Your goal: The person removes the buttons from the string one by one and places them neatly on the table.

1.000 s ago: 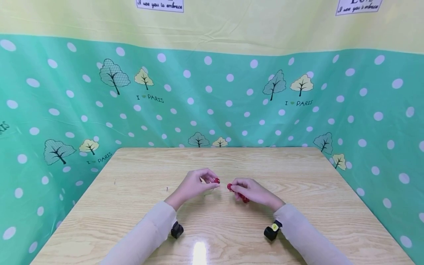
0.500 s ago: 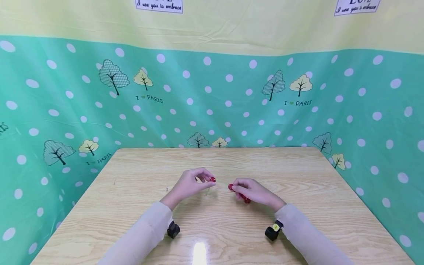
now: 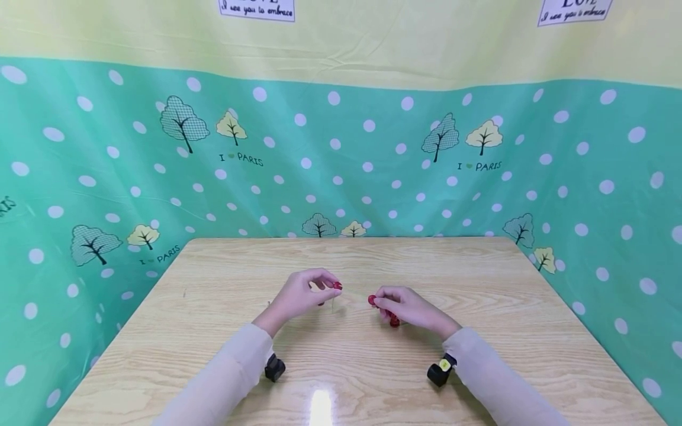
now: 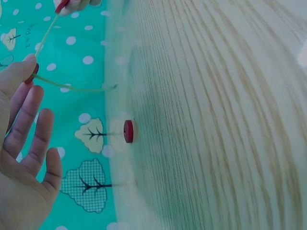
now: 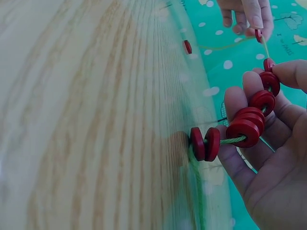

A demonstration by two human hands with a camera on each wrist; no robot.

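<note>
Between thumb and forefinger, my left hand (image 3: 301, 296) pinches a red disc bead (image 4: 31, 75). A thin green string (image 4: 72, 88) passes through it, its loose end sticking out past the fingers. My right hand (image 3: 410, 306) pinches the string by a red bead (image 5: 269, 65). Several more red disc beads (image 5: 244, 132) hang threaded below its thumb, across the fingers. The string runs straight from one hand to the other. One loose red bead (image 4: 128, 131) stands on its edge on the table, below my left hand. Both hands are above the table.
The light wood-grain table (image 3: 351, 367) reaches back to a green dotted curtain (image 3: 341, 160). A black wrist camera (image 3: 274, 368) hangs at the left sleeve, another black camera (image 3: 438, 373) at the right. A small dark mark lies left of my left hand.
My left hand has drawn back to the left with its bead, widening the gap between the hands. The right hand has hardly moved. The loose bead shows under the left hand now.
</note>
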